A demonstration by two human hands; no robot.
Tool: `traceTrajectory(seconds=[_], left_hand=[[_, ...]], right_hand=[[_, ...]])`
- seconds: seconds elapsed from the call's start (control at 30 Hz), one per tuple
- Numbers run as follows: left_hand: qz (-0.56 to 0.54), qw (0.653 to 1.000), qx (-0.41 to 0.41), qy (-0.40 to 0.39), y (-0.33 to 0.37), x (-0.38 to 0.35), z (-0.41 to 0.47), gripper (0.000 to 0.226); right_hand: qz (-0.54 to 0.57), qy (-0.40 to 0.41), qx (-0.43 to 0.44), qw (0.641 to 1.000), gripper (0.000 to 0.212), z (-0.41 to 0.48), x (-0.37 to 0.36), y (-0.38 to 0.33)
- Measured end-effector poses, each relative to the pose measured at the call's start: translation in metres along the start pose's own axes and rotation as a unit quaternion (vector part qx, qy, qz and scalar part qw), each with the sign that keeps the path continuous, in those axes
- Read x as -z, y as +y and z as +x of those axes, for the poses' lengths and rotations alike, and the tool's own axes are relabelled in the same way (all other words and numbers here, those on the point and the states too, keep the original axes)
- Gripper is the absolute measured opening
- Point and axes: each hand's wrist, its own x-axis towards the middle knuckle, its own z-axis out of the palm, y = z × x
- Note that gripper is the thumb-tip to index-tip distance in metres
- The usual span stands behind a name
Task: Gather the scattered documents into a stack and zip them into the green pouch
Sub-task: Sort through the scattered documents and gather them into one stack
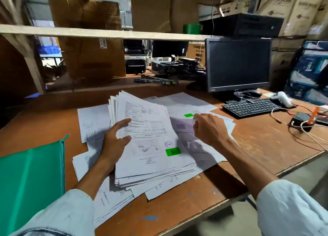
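We are finding a worn wooden tabletop (257, 147) in a storeroom stacked with cardboard cartons (301, 10). A monitor (237, 65) and keyboard (248, 107) are standing far right; the green pouch (30, 179) is lying near left. The left hand (113, 141) is gripping a document stack (149, 143), thumb on top. The right hand (209, 129) is pinching one loose sheet (184, 125).

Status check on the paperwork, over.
Left hand holding the paper stack; right hand pinching a loose sheet. Other sheets lie scattered on the desk. Green pouch lies at left, empty-handed reach, nothing blocking.
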Motion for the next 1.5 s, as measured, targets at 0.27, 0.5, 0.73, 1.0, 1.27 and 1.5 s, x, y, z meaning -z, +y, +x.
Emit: traceTrajectory(seconds=[0.27,0.5,0.73,1.0,1.27,1.5], left_hand=[[0.013,1.000,0.006,-0.002,0.000,0.000,-0.001,0.056],[0.027,1.000,0.004,-0.005,0.000,0.000,-0.001,0.056],[0.031,1.000,0.004,-0.004,0.002,-0.001,-0.004,0.055],[0.029,1.000,0.002,-0.005,0.004,-0.001,-0.005,0.055],[0.007,1.000,0.007,-0.007,0.006,-0.002,-0.004,0.055],[0.080,0.996,-0.034,-0.015,0.006,0.003,-0.004,0.056]], right_hand=[[0.307,-0.214,-0.083,0.924,0.058,-0.029,0.051,-0.005],[-0.016,-0.238,-0.331,0.913,0.087,-0.045,-0.002,0.033],[0.147,-0.206,-0.355,0.900,0.066,-0.030,0.015,0.059],[0.134,-0.047,-0.276,0.951,0.016,-0.036,0.020,0.074],[-0.029,0.106,-0.085,0.990,0.031,-0.033,0.040,0.079],[0.682,0.120,-0.166,0.701,0.021,0.002,0.095,0.037]])
